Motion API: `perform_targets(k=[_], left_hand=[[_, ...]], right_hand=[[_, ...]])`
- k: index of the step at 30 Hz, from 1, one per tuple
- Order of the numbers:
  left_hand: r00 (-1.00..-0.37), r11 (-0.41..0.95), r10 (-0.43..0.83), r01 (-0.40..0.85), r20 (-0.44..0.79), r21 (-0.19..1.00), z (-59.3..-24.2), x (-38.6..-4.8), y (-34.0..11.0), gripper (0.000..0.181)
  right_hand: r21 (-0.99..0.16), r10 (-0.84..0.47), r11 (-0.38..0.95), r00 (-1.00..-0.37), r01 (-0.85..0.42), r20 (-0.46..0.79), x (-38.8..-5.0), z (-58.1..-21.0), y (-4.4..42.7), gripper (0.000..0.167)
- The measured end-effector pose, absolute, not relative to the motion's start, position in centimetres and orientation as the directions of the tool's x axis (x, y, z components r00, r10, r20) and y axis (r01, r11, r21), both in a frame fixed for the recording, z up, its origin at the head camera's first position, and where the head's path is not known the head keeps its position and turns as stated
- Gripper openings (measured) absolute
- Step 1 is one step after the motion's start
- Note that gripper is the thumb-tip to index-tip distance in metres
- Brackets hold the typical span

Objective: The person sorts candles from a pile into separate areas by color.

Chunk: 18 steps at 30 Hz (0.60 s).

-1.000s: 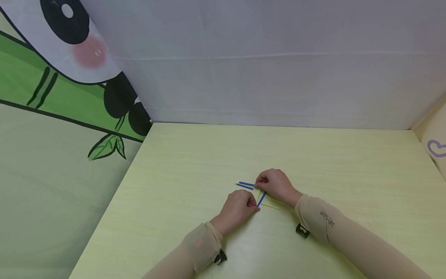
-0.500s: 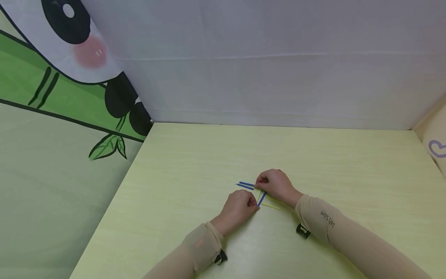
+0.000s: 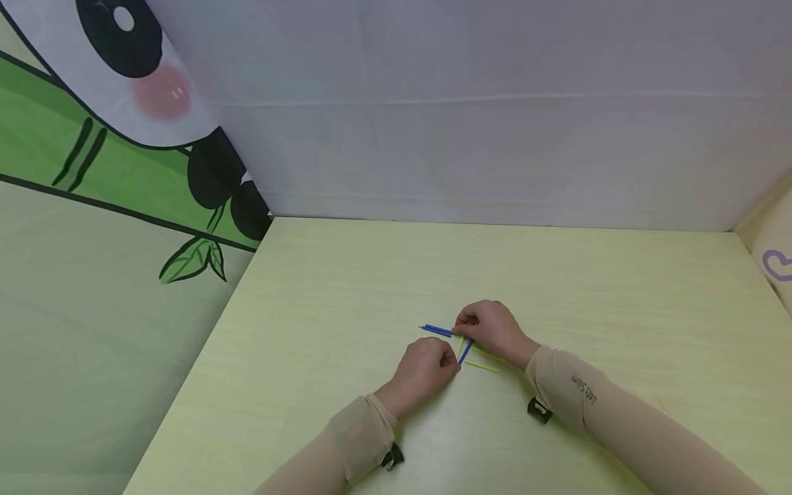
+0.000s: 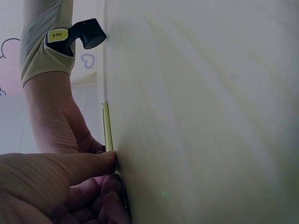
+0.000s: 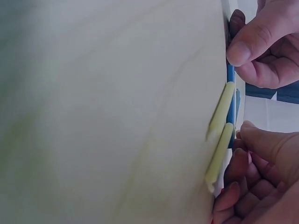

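Thin blue and yellow sticks lie on the pale wooden table. My left hand (image 3: 423, 368) pinches the near end of a slanting blue stick (image 3: 465, 351) between thumb and fingers. My right hand (image 3: 491, 326), further away and to the right, has thumb and fingertips together at the right end of a pair of blue sticks (image 3: 436, 331). A yellow stick (image 3: 482, 367) lies right of the slanting blue one, and others are partly under the right hand. In the right wrist view, two yellow sticks (image 5: 220, 111) end against a blue stick (image 5: 231, 74). Fingers hide some stick ends.
The pale tabletop (image 3: 346, 275) extends around the hands to a grey-white cloth backdrop (image 3: 464, 137). A printed cartoon panel (image 3: 93, 206) stands at the left. Both sleeved wrists carry small black cameras (image 3: 392, 456).
The left ends of the two blue sticks by my right hand have come closer, the upper one swinging slightly toward me. Both hands stay nearly in place.
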<state>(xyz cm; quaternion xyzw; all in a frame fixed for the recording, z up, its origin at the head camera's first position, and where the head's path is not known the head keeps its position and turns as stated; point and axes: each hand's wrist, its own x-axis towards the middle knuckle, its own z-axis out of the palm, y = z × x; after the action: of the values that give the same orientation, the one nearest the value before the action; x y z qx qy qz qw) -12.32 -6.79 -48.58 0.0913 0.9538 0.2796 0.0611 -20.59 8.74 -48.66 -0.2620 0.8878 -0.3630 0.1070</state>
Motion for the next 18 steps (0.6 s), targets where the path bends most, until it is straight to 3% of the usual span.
perform_targets(k=[18], left_hand=[[-0.977, 0.834, 0.204, 0.144, -0.056, 0.533, -48.6, -12.5, -6.5, 0.014]], right_hand=[[-0.71, -0.524, 0.599, -0.852, -0.371, 0.003, -20.5, -48.4, 10.3, 0.005]])
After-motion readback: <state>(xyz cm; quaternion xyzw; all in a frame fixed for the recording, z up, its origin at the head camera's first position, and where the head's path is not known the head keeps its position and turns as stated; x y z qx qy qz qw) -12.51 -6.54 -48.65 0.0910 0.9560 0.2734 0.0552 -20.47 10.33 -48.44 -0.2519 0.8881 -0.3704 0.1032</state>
